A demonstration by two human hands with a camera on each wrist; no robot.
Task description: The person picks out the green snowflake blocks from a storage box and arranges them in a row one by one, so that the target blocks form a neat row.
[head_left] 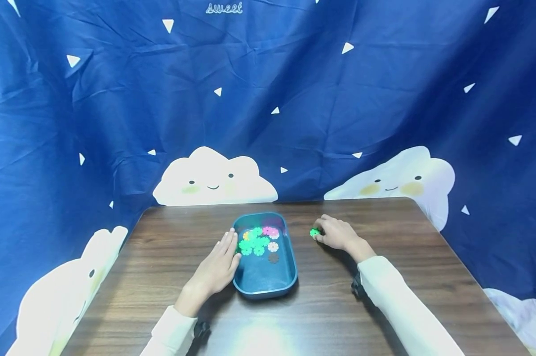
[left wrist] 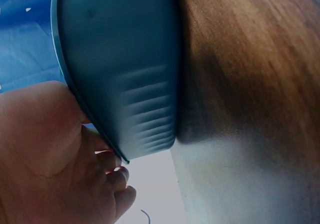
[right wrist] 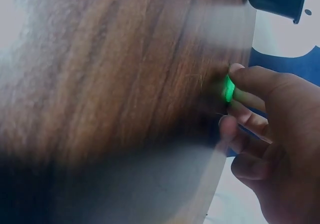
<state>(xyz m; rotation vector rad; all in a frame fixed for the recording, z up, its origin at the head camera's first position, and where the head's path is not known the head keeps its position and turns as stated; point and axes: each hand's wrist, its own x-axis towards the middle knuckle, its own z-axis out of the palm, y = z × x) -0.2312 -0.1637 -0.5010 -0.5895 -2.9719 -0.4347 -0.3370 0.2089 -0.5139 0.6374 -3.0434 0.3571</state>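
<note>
A blue-green plastic tray (head_left: 263, 277) stands on the wooden table, holding several small flower-shaped plastic pieces. Most of these are green pieces (head_left: 255, 242), grouped toward its far left; pink pieces (head_left: 270, 231), a pale piece (head_left: 273, 247) and a brown piece (head_left: 273, 257) lie along the right. My left hand (head_left: 216, 264) rests at the tray's left rim with its fingers extended. The tray's outer wall (left wrist: 125, 74) fills much of the left wrist view. To the right of the tray, my right hand (head_left: 339, 234) pinches a green flower-shaped piece (right wrist: 229, 88) between thumb and fingertips, close over the tabletop.
The brown wood-grain table (head_left: 183, 222) extends on both sides of the tray. Behind it hangs a blue curtain (head_left: 294, 74) printed with smiling clouds and small white triangles. Dark wrist devices show under both white sleeves (head_left: 396, 301).
</note>
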